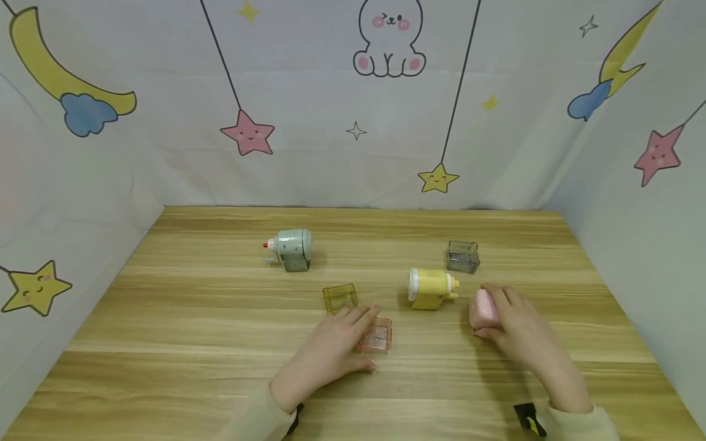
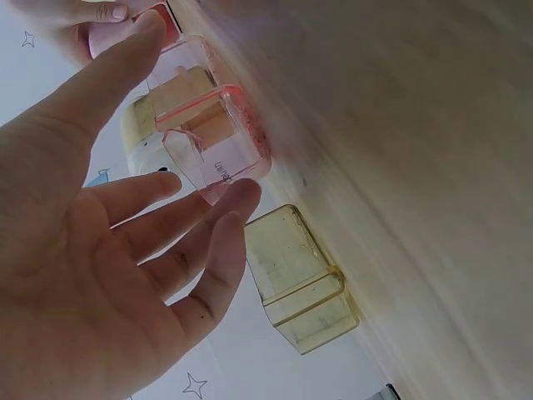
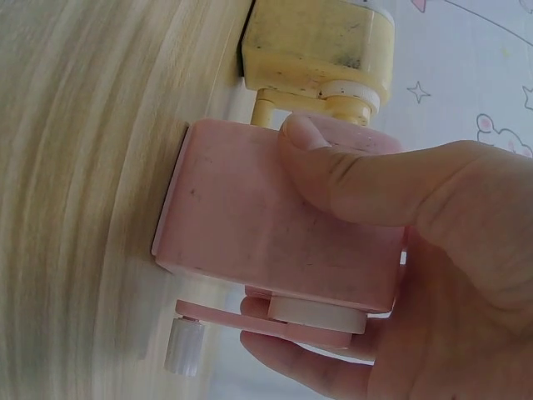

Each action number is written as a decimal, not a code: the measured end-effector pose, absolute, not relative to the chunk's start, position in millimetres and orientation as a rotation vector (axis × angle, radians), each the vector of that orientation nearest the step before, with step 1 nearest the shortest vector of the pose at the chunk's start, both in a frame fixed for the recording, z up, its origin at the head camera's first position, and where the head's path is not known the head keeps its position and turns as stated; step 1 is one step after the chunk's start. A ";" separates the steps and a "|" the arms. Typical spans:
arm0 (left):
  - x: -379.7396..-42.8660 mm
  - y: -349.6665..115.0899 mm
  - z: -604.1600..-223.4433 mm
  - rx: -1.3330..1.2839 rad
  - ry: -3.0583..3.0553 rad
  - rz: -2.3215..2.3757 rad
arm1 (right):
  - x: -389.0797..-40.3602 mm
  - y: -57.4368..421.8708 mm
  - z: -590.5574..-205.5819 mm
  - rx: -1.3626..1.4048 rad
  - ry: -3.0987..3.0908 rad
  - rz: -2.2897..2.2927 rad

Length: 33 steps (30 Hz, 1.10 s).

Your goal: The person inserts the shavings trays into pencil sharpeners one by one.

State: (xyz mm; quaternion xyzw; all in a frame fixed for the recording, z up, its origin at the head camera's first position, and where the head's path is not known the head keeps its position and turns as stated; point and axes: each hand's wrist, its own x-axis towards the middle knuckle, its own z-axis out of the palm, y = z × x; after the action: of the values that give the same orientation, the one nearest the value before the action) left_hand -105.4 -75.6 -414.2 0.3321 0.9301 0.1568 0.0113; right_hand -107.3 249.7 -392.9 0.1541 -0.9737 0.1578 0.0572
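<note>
My right hand [image 1: 523, 334] grips a pink crank pencil sharpener [image 3: 258, 208], thumb on one side and fingers round the other. Its crank handle [image 3: 188, 343] sticks out beside the fingers in the right wrist view. My left hand [image 1: 322, 355] hovers at a clear pink shavings drawer [image 1: 379, 338], thumb and fingers spread around it without a visible pinch. Just beyond the left fingertips lies a clear yellow shavings drawer [image 1: 340, 297], partly covered by the hand in the head view. A yellow pencil sharpener [image 1: 432, 288] stands between the pink drawer and the pink sharpener.
Toward the back left of the wooden table [image 1: 165, 343] stands a grey-green pencil sharpener [image 1: 295, 250]. A clear grey shavings drawer [image 1: 462, 257] sits behind the yellow sharpener, to the right. White printed curtains [image 1: 331, 177] enclose the back and sides.
</note>
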 end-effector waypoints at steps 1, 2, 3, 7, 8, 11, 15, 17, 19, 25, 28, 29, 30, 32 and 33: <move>-105.4 -75.4 -414.3 1.040 2.899 0.476 | -107.3 249.5 -392.6 0.469 -2.951 0.479; -105.4 -75.1 -414.3 1.046 2.896 0.464 | -107.3 249.2 -392.3 0.471 -2.952 0.479; -105.3 -74.9 -414.2 1.052 2.894 0.452 | -107.4 249.0 -392.0 0.473 -2.953 0.479; -105.5 -74.1 -414.8 1.071 2.890 0.415 | -107.7 248.3 -390.6 0.475 -2.966 0.471; -105.6 -74.0 -415.2 1.075 2.889 0.410 | -107.8 248.1 -390.3 0.477 -2.971 0.468; -106.1 -73.4 -416.5 1.085 2.887 0.417 | -107.7 247.9 -389.7 0.478 -2.979 0.463; -107.1 -72.9 -418.4 1.134 2.913 0.441 | -108.3 248.1 -389.6 0.482 -2.979 0.469; -107.7 -72.9 -419.2 1.169 2.933 0.450 | -108.8 248.2 -389.7 0.486 -2.977 0.471; -108.1 -73.0 -419.8 1.199 2.952 0.448 | -109.4 248.2 -389.8 0.494 -2.976 0.472; -108.9 -73.5 -419.7 1.233 2.960 0.448 | -110.8 247.4 -388.8 0.518 -2.979 0.471; -108.7 -73.7 -419.2 1.231 2.953 0.456 | -110.7 247.3 -388.1 0.535 -2.978 0.467; -108.7 -73.7 -419.2 1.228 2.951 0.454 | -110.6 247.3 -388.1 0.541 -2.977 0.467; -108.7 -73.6 -419.1 1.225 2.949 0.454 | -110.4 247.3 -388.2 0.547 -2.976 0.469; -108.9 -73.3 -419.1 1.220 2.943 0.453 | -110.1 247.4 -388.3 0.559 -2.974 0.473; -109.0 -73.1 -419.0 1.219 2.940 0.453 | -110.0 247.3 -388.4 0.566 -2.973 0.474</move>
State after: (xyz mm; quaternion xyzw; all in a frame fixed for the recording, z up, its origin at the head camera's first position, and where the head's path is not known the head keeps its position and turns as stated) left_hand -109.0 -73.1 -419.0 0.3790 0.9139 0.1408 -0.0367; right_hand -110.0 247.3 -388.4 0.1847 -0.9698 0.1545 0.0392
